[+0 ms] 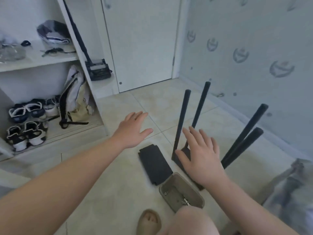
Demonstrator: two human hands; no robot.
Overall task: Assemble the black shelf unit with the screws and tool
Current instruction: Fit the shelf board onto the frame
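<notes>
A black shelf board (183,152) lies on the tiled floor with several black poles (180,122) standing up from it. My right hand (199,156) hovers over that board with fingers spread, holding nothing. A second black panel (155,164) lies flat to the left of it. In front sits a shallow tan tray (182,192) with a few small screws (184,201) inside. My left hand (134,128) reaches out above the bare floor, fingers straight and empty. No tool can be made out.
An open white closet (50,63) at the left holds shoes (27,124), a backpack (74,95) and clutter. A white door (142,41) stands ahead, a patterned wall (245,48) on the right. My foot in a tan sandal (149,221) and my knee are at the bottom.
</notes>
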